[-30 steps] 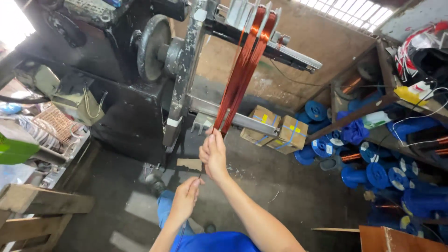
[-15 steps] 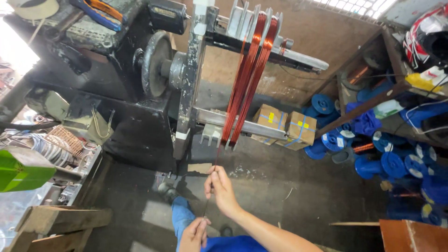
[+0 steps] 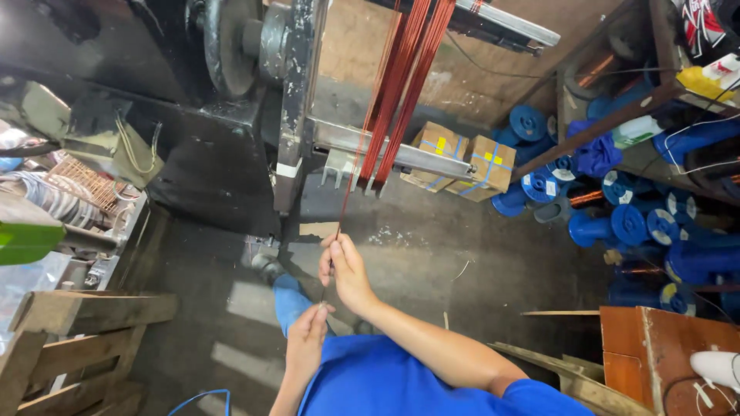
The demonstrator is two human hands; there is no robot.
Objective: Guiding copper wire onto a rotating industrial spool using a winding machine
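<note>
Two bare hands grip one thin copper wire (image 3: 333, 258). The right hand (image 3: 348, 270) pinches it between thumb and fingers; the left hand (image 3: 308, 339), lower and toward 7 o'clock of the right, is closed on the same strand. The wire's long axis runs near vertical, leaning slightly, its upper end pointing toward 12 o'clock and rising to the bundle of copper windings (image 3: 401, 85) stretched on the winding machine frame (image 3: 297, 100). That bundle runs likewise from 6 to 12 o'clock, tilted a little toward 1 o'clock.

Two cardboard boxes (image 3: 462, 158) sit on the floor (image 3: 432, 254) at 2 o'clock of the hands. Blue spools (image 3: 632, 223), too many and too overlapped to count, lie at 3 o'clock. One wooden pallet (image 3: 69, 339) stands at 9 o'clock.
</note>
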